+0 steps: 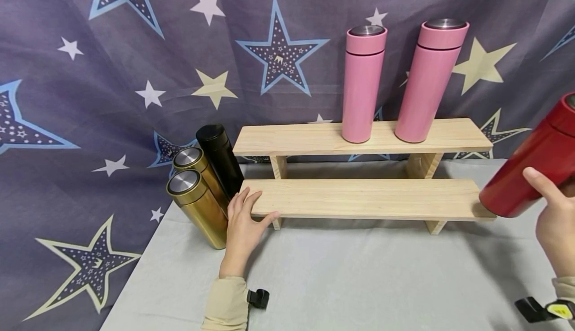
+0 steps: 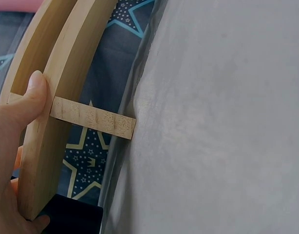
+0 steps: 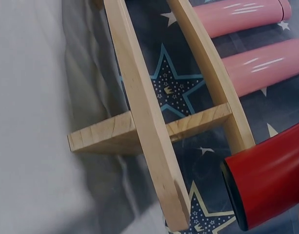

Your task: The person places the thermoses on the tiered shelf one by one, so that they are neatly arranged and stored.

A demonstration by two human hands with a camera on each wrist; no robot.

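A two-tier wooden shelf [image 1: 368, 198] stands on the cloth-covered table. My left hand [image 1: 244, 228] grips the left end of its lower board, with the thumb [image 2: 36, 90] at the front edge. My right hand [image 1: 559, 226] holds a red thermos bottle [image 1: 532, 166], tilted, in the air by the right end of that board. In the right wrist view the bottle's dark base shows near the upper board's end; the hand itself is almost wholly out of that view. Two pink thermos bottles [image 1: 364, 86] [image 1: 429, 84] stand on the upper board.
Left of the shelf stand two gold thermos bottles [image 1: 204, 211] [image 1: 208, 171] and a black bottle [image 1: 220, 159], close beside my left hand. A star-patterned curtain [image 1: 179, 46] hangs behind. The grey cloth [image 1: 350, 276] covers the table in front.
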